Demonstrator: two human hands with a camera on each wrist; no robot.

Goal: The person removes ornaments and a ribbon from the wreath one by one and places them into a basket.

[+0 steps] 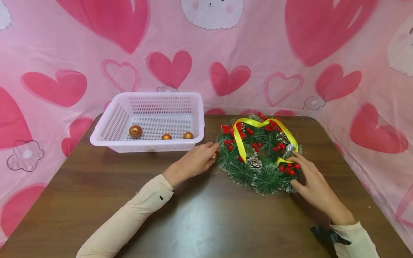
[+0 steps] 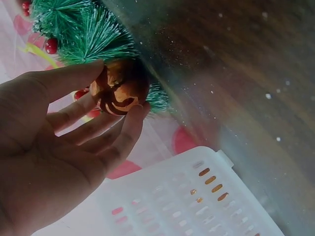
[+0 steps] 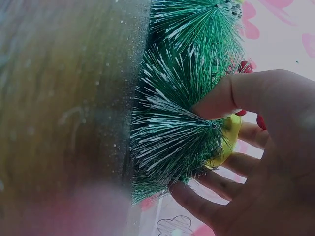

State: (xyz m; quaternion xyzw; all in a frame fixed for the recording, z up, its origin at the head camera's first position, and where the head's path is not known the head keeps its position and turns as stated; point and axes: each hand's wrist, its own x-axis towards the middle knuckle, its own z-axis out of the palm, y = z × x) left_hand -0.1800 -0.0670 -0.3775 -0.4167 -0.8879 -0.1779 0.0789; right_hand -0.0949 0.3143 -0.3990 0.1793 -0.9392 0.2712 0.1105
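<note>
Between the thumb and fingertips of my left hand (image 1: 198,159) is a shiny copper-gold bauble (image 2: 122,88), at the left edge of a green wreath (image 1: 271,179). Frosted tips, red berries (image 1: 290,169), pinecones (image 1: 254,163) and red flowers (image 1: 231,129) decorate the wreath. A yellow ribbon (image 1: 240,141) loops over its top. My right hand (image 1: 311,179) grips the wreath's right rim. In the right wrist view its thumb presses into the needles (image 3: 172,123), and the fingers curl round the other side. Whether the bauble touches the wreath I cannot tell.
A white slotted plastic basket (image 1: 148,146) stands at the back left of the brown table (image 1: 193,222). Inside lie a larger copper bauble (image 1: 135,131) and two smaller gold ones, a plain one (image 1: 166,137) and another (image 1: 188,135). A pink heart-patterned cloth (image 1: 226,46) hangs behind.
</note>
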